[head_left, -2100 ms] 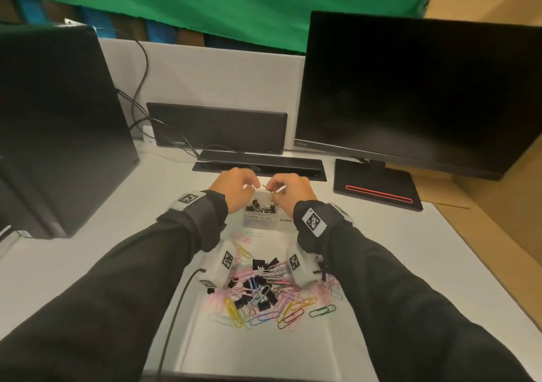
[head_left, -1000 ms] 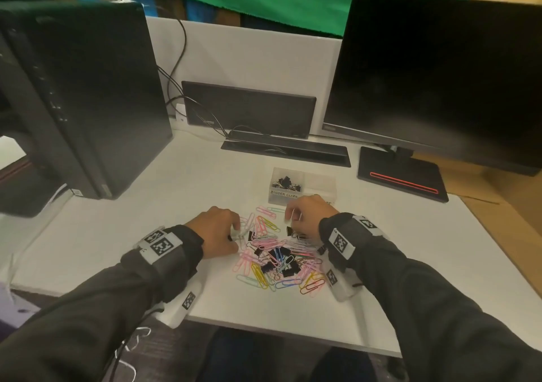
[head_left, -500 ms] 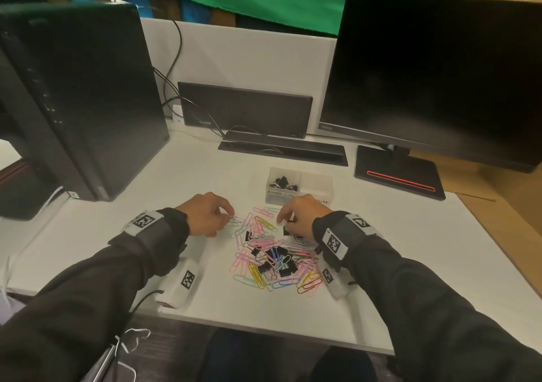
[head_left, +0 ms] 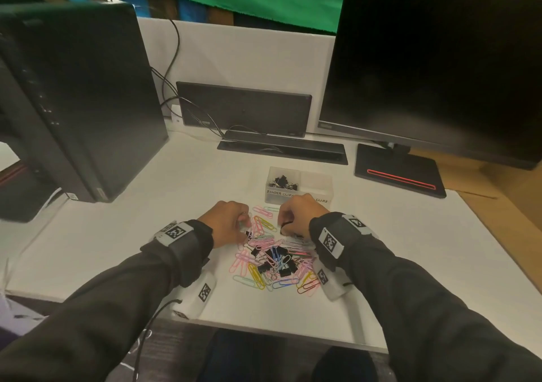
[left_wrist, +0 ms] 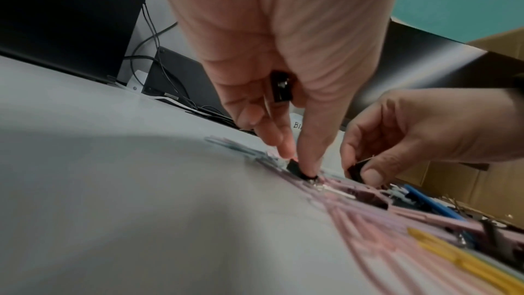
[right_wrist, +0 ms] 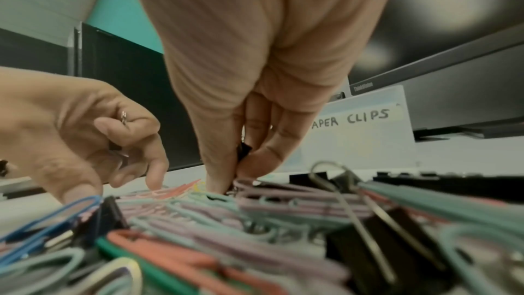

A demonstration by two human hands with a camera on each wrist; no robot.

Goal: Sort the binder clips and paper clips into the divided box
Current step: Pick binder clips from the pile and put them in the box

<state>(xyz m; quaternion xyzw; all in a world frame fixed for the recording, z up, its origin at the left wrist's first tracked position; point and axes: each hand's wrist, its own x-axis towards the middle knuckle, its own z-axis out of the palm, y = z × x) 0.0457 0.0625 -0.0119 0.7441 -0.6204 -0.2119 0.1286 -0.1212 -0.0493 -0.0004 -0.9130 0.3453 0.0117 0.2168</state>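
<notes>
Both hands work the far edge of the mixed pile [head_left: 274, 260] on the desk [head_left: 381, 235], just in front of the divided box [head_left: 299, 188]. Left hand [head_left: 227, 223] pinches a black binder clip [left_wrist: 295, 168] between thumb and fingertip right at the desk surface, and another binder clip [left_wrist: 280, 86] is tucked up in its palm. Right hand [head_left: 296, 216] has fingers curled, pinching a black binder clip [right_wrist: 243, 150] at the pile edge. Box's left cell, labelled binder clips, already holds several black ones; the paper clips cell looks empty, part hidden behind the right hand. To do this step well, I'd say: lift straight up so the wire handles don't drag the coloured paper clips [head_left: 258, 226] along, shake off any that snag, drop only over the left cell.
</notes>
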